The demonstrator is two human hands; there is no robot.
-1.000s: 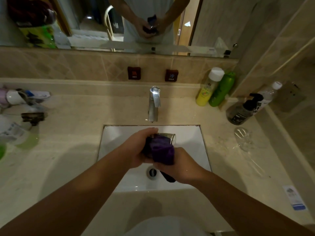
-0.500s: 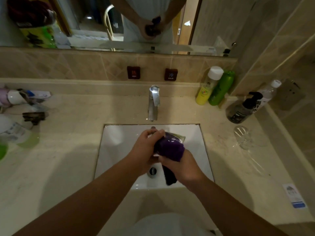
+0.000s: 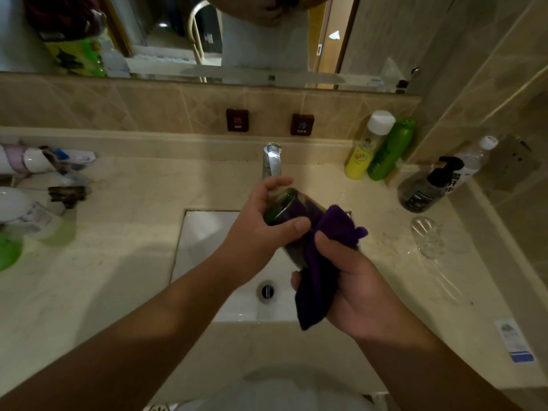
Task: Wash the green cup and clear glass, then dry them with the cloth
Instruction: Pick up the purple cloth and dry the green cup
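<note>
Above the white sink (image 3: pixel 207 232), my left hand (image 3: pixel 261 226) grips the green cup (image 3: pixel 284 206) by its base end, tilted on its side. My right hand (image 3: pixel 350 280) holds the purple cloth (image 3: pixel 323 262) and presses it around the cup's other end, so the cup's mouth is hidden. The clear glass (image 3: pixel 427 235) lies on its side on the counter to the right of the sink, apart from both hands.
The chrome tap (image 3: pixel 271 163) stands just behind the hands. Yellow and green bottles (image 3: pixel 376 149) and a dark pump bottle (image 3: pixel 427 188) stand at the back right. Toiletries and a green item (image 3: pixel 9 250) crowd the left counter. The wall rises close on the right.
Both hands have lifted and turned the cup, so its green base end now shows. The cloth has shifted from over the cup to its right side and hangs lower.
</note>
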